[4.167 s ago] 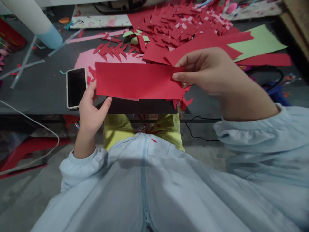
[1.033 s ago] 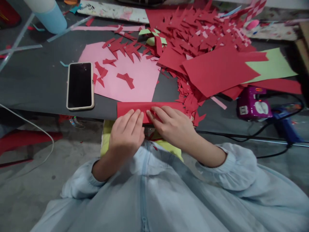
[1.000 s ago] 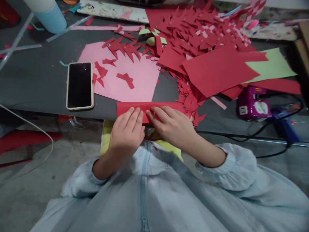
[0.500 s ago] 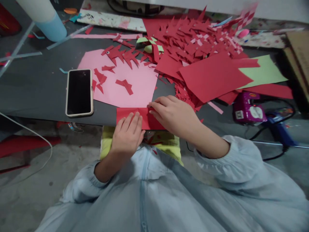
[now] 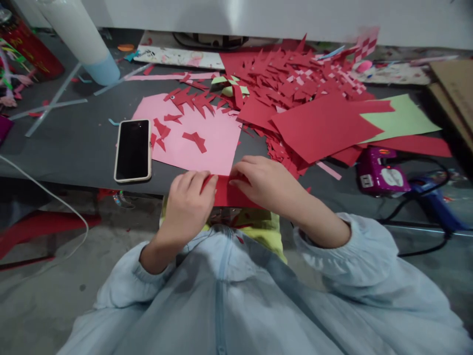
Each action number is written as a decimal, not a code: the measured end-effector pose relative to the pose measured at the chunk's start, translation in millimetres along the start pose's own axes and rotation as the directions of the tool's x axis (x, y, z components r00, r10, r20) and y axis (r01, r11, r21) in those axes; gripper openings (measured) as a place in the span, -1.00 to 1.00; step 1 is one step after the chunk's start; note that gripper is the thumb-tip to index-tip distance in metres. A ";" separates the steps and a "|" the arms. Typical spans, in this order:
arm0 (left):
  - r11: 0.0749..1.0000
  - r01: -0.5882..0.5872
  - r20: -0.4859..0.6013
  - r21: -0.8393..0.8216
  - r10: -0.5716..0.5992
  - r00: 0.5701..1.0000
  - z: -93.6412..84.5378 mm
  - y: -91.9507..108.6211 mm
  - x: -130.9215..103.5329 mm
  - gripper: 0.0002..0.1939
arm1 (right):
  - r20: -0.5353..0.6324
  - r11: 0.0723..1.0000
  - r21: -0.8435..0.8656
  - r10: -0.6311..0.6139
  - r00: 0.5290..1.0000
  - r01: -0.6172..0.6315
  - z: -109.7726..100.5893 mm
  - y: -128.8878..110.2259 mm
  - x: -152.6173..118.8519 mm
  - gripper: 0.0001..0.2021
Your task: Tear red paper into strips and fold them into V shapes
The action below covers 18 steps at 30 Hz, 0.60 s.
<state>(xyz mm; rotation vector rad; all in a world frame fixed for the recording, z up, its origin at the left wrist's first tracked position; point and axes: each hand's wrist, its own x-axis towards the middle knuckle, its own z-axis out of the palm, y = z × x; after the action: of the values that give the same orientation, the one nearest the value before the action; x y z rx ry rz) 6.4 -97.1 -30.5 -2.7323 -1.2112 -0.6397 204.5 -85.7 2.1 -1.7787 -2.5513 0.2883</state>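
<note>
A strip of red paper (image 5: pixel 229 193) lies at the table's front edge, its ends covered by my hands. My left hand (image 5: pixel 190 199) grips its left end, with thumb and fingers curled around the far edge. My right hand (image 5: pixel 268 182) pinches the far edge right of the middle, fingertips drawn together. Just beyond lies a pink sheet (image 5: pixel 214 143) bearing red paper cut-outs, among them a folded cross-shaped piece (image 5: pixel 195 141) and a spiky one (image 5: pixel 179 98) with a small eye.
A phone (image 5: pixel 133 150) lies left of the pink sheet. Behind are a heap of red paper pieces (image 5: pixel 281 74), a large red sheet (image 5: pixel 325 128) and a green sheet (image 5: pixel 406 116). A purple box (image 5: pixel 382 170) and a blue glue gun (image 5: pixel 438 202) with cables sit right; a bottle (image 5: pixel 96 64) stands back left.
My left hand has gone from lying flat on the red paper to curling round its left end. My right hand stays on the far edge. The camera view has tilted up slightly.
</note>
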 end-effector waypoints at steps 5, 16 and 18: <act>0.998 -0.064 0.074 0.015 0.063 0.995 -16.1 -2.2 15.9 -0.78 | -0.008 0.995 0.103 -0.019 1.000 0.019 -6.8 -10.5 -9.5 -0.83; 0.934 0.094 0.385 -0.344 0.049 0.922 -31.3 -20.7 32.0 -0.77 | -0.052 0.979 0.195 -0.050 0.997 0.059 -5.1 -12.1 -18.9 -0.80; 0.915 0.159 0.437 -0.372 0.021 0.899 -34.1 -27.1 32.6 -0.78 | -0.061 0.975 0.215 -0.047 0.997 0.059 -4.9 -5.8 -22.5 -0.82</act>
<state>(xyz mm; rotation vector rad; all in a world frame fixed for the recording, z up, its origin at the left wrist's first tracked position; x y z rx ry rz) -5.4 -64.3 11.4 -3.3215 -1.4031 -0.3106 207.6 -107.9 9.9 -1.6155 -2.4184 0.4882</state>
